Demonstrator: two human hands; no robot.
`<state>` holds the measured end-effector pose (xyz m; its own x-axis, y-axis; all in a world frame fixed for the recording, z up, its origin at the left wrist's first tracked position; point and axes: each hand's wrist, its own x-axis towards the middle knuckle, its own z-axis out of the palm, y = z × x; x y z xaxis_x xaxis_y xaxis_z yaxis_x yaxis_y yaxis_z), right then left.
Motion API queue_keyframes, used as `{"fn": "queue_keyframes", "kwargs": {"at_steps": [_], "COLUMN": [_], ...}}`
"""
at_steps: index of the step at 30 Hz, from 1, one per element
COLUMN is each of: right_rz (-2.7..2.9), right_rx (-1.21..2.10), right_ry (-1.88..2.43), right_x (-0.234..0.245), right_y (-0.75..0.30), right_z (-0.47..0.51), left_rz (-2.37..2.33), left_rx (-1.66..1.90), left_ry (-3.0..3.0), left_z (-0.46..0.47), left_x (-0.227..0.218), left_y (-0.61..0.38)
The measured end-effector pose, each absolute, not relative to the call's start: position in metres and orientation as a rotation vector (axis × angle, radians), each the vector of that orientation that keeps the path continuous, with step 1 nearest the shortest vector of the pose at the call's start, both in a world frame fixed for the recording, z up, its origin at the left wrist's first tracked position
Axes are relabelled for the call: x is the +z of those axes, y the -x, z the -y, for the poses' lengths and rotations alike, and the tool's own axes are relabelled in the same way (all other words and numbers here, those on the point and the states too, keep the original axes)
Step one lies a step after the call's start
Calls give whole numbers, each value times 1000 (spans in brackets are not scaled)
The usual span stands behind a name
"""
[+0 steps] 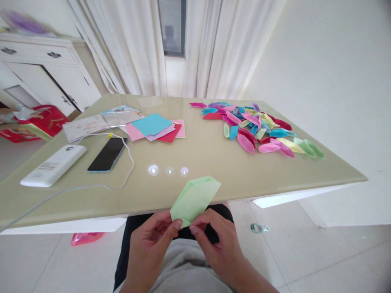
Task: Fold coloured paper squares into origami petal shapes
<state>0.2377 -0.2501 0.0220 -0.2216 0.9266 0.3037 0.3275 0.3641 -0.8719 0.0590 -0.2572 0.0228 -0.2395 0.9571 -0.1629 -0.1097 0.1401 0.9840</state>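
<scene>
A light green sheet of folded paper (197,198) is held up at the table's front edge, above my lap. Its long sides are folded in and the far end shows an open flap. My left hand (155,236) pinches the near left corner between thumb and fingers. At the near right corner, my right hand (215,234) grips the paper the same way, with the thumb at the bottom edge. Part of the fingers of both hands is hidden behind the paper and the thumbs.
Many folded paper pieces (244,126) in several colours lie heaped at the table's (171,156) right. Flat coloured sheets (152,125) are stacked left of centre. A black phone (107,154), a white power bank (53,165) and a white cable (133,162) lie at the left.
</scene>
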Motion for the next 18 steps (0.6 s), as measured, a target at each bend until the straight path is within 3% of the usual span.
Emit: {"fn": "queue_keyframes", "kwargs": {"at_steps": [9, 18], "right_rz": [1296, 918], "right_rx": [855, 1266], "right_ry": [1101, 1023], "right_x": [-6, -1], "right_y": [-217, -208], "right_z": [262, 257], "left_rz": [-1286, -1321], "left_rx": [1319, 1331], "left_ry": [-984, -836], "left_z": [259, 257], "left_x": [8, 0], "left_y": [-61, -62]}}
